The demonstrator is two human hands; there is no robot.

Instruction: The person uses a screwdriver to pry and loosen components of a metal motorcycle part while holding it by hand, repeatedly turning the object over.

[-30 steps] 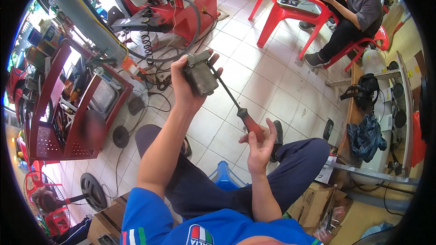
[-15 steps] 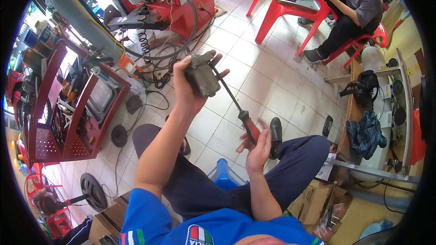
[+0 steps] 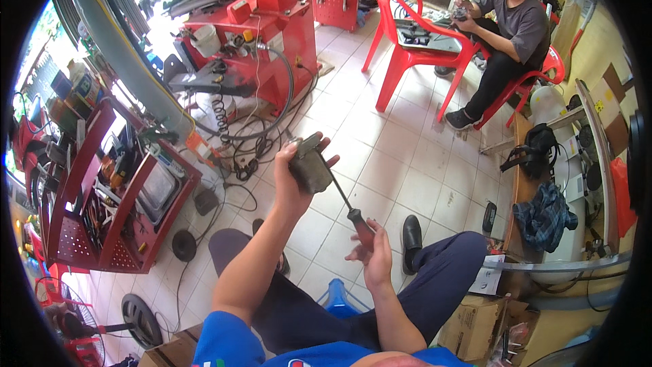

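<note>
My left hand (image 3: 288,190) is closed around a worn grey metal part (image 3: 311,172), boxy with a wider flange at its top. It is held up above the floor, and the thumb presses on its upper left side. My right hand (image 3: 377,261) has its fingers loosely round the red and black handle of a screwdriver (image 3: 363,228). The dark shaft slants up and left to the right side of the metal part. Exactly where the tip sits is hidden by the part and my left fingers.
To the left stands a dark red tool rack (image 3: 129,224) full of tools. A red machine (image 3: 278,47) with hoses and cables is ahead. Beyond a red chair (image 3: 401,61), a person (image 3: 509,34) sits handling a small part. Cardboard boxes (image 3: 472,329) lie at lower right.
The whole view has tilted upward, so more of the far side shows. My right fingers have shifted on the screwdriver handle. Both hands still hold the same things.
</note>
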